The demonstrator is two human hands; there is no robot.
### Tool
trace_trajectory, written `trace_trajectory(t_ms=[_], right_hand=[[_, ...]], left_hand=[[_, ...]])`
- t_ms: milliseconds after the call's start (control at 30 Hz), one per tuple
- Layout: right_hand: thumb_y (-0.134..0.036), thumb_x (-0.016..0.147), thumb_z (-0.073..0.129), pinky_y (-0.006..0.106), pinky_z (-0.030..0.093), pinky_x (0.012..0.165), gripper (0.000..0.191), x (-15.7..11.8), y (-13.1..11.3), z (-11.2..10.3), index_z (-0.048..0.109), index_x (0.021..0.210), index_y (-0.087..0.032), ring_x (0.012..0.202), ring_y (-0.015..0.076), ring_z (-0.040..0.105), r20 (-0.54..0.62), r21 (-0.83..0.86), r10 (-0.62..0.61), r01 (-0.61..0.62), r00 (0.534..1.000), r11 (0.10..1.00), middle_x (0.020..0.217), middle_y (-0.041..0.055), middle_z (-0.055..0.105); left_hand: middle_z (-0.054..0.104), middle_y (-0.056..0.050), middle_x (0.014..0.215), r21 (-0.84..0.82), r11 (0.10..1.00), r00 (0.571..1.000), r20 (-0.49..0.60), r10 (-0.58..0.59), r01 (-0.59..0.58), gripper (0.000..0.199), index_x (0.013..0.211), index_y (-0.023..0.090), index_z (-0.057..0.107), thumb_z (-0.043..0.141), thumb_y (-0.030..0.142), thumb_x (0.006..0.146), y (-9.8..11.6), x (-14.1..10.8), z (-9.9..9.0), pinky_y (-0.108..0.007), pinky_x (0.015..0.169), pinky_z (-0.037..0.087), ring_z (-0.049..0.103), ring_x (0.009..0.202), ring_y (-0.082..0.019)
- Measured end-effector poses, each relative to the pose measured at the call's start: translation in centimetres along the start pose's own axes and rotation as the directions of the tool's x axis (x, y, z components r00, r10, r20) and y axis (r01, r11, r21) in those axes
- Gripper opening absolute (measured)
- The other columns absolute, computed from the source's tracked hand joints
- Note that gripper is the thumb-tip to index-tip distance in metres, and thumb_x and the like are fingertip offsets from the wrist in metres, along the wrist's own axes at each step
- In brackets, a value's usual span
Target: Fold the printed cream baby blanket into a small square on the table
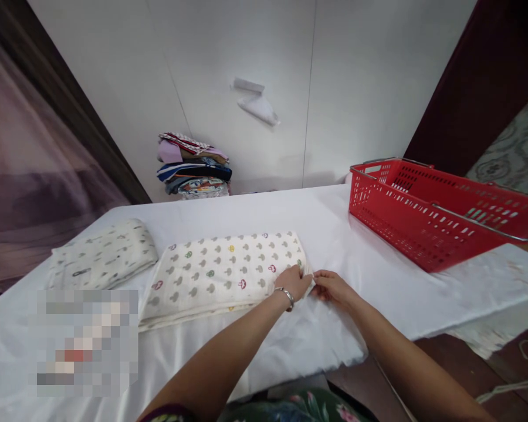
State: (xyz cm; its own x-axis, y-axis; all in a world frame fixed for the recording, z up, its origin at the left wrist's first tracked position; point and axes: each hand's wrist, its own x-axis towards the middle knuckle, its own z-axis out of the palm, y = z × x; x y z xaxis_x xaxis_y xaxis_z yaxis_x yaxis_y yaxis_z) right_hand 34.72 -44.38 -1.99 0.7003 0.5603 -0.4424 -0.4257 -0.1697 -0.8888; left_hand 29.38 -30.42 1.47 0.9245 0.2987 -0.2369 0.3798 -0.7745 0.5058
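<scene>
A folded cream cloth (220, 269) printed with grey, red, green and yellow mushrooms lies flat in front of me, in several layers. My left hand (294, 282), wearing a bracelet (287, 298) at the wrist, grips its right end near the front corner, fingers bent over the fabric. Close beside it, my right hand (332, 288) pinches the edge of the same corner between thumb and fingers. The remaining fingers of the right hand curl underneath and are partly hidden. To the left of this cloth sits another folded cream cloth (110, 252) with a small dark print.
A white-covered table (264, 211) carries the cloths. On its right stands a red perforated basket (422, 223) with metal handles. Beyond the far edge rises a stack of folded fabrics (194, 167) against a pale wall (356, 76). A blurred-out patch covers the lower left.
</scene>
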Motion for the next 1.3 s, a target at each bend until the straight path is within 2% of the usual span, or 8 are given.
trace_trajectory(t_ms=[200, 433, 700, 867, 1000, 1100, 1233, 1300], right_hand=[[-0.026, 0.072, 0.054, 0.016, 0.031, 0.035, 0.012, 0.4, 0.3, -0.5, 0.051, 0.078, -0.017, 0.037, 0.0076, 0.048, -0.027, -0.054, 0.020, -0.022, 0.999, 0.998, 0.050, -0.0003, 0.060], [-0.053, 0.074, 0.054, 0.016, 0.031, 0.033, 0.037, -0.1, 0.2, -0.2, 0.053, 0.075, -0.016, 0.041, 0.0079, 0.049, -0.007, -0.091, -0.012, 0.011, 1.000, 0.996, 0.052, -0.0015, 0.054], [-0.050, 0.071, 0.059, 0.018, 0.030, 0.033, 0.036, -0.6, 0.2, 0.0, 0.055, 0.083, -0.016, 0.039, 0.0090, 0.046, -0.038, -0.277, -0.032, 0.020, 0.999, 0.961, 0.051, -0.0026, 0.053], [-0.044, 0.070, 0.060, 0.019, 0.028, 0.035, 0.030, -0.3, 0.3, -0.5, 0.054, 0.082, -0.018, 0.040, 0.0105, 0.047, -0.029, -0.306, 0.051, -0.057, 0.998, 0.950, 0.048, -0.0014, 0.054], [-0.047, 0.070, 0.059, 0.019, 0.028, 0.035, 0.029, 0.4, 0.8, -1.3, 0.054, 0.073, -0.019, 0.042, 0.0105, 0.047, 0.012, -0.286, 0.099, -0.091, 0.995, 0.954, 0.048, -0.0004, 0.054], [-0.049, 0.069, 0.061, 0.018, 0.028, 0.035, 0.033, 0.6, 1.0, -1.7, 0.056, 0.077, -0.018, 0.043, 0.0102, 0.048, -0.013, -0.285, 0.114, -0.113, 0.993, 0.952, 0.049, 0.0002, 0.055], [-0.052, 0.066, 0.063, 0.018, 0.031, 0.036, 0.040, 0.4, 0.5, -1.5, 0.058, 0.086, -0.018, 0.048, 0.0116, 0.053, -0.090, -0.317, 0.133, -0.155, 0.987, 0.936, 0.055, 0.0023, 0.059], [-0.055, 0.065, 0.062, 0.018, 0.032, 0.035, 0.043, 0.2, 0.1, -1.1, 0.058, 0.088, -0.019, 0.049, 0.0124, 0.054, -0.118, -0.347, 0.135, -0.168, 0.984, 0.923, 0.058, 0.0032, 0.061]], left_hand=[[0.065, -0.007, 0.087, 0.043, 0.999, 1.000, 0.018, 0.010, -0.011, 0.027, 0.086, 0.020, 0.058, 0.044, 0.041, 0.077, 0.6, -0.1, 0.4, -0.030, 0.068, 0.043, 0.060, 0.084, -0.022], [0.058, -0.008, 0.098, 0.091, 0.974, 0.972, -0.094, 0.214, -0.206, 0.032, 0.094, 0.018, 0.056, 0.045, 0.043, 0.077, 0.0, -2.1, 1.8, -0.031, 0.075, 0.044, 0.056, 0.087, -0.021], [0.056, -0.016, 0.101, 0.204, 0.916, 0.927, -0.077, 0.368, -0.346, 0.053, 0.113, 0.011, 0.052, 0.037, 0.050, 0.080, 0.0, -3.5, 2.8, -0.043, 0.079, 0.043, 0.052, 0.093, -0.030], [0.059, -0.013, 0.100, 0.182, 0.899, 0.913, -0.024, 0.408, -0.397, 0.048, 0.114, 0.016, 0.051, 0.045, 0.045, 0.076, -1.1, -3.3, 2.7, -0.039, 0.080, 0.044, 0.054, 0.093, -0.026], [0.060, -0.008, 0.101, 0.189, 0.870, 0.879, -0.058, 0.472, -0.455, 0.043, 0.112, 0.021, 0.053, 0.049, 0.043, 0.076, -3.5, -3.8, 1.7, -0.037, 0.081, 0.043, 0.056, 0.093, -0.023], [0.060, -0.006, 0.100, 0.218, 0.884, 0.882, -0.142, 0.449, -0.414, 0.035, 0.104, 0.022, 0.058, 0.049, 0.043, 0.078, -6.7, -4.9, -0.3, -0.035, 0.083, 0.043, 0.055, 0.094, -0.022], [0.060, -0.005, 0.100, 0.191, 0.954, 0.899, -0.333, 0.283, -0.229, 0.026, 0.100, 0.021, 0.061, 0.045, 0.034, 0.082, -13.3, -7.4, -4.8, -0.030, 0.086, 0.041, 0.055, 0.095, -0.018], [0.059, -0.006, 0.107, 0.148, 0.988, 0.884, -0.458, 0.099, -0.034, 0.027, 0.102, 0.021, 0.060, 0.045, 0.032, 0.083, -17.1, -9.1, -7.4, -0.029, 0.090, 0.039, 0.053, 0.099, -0.017]])
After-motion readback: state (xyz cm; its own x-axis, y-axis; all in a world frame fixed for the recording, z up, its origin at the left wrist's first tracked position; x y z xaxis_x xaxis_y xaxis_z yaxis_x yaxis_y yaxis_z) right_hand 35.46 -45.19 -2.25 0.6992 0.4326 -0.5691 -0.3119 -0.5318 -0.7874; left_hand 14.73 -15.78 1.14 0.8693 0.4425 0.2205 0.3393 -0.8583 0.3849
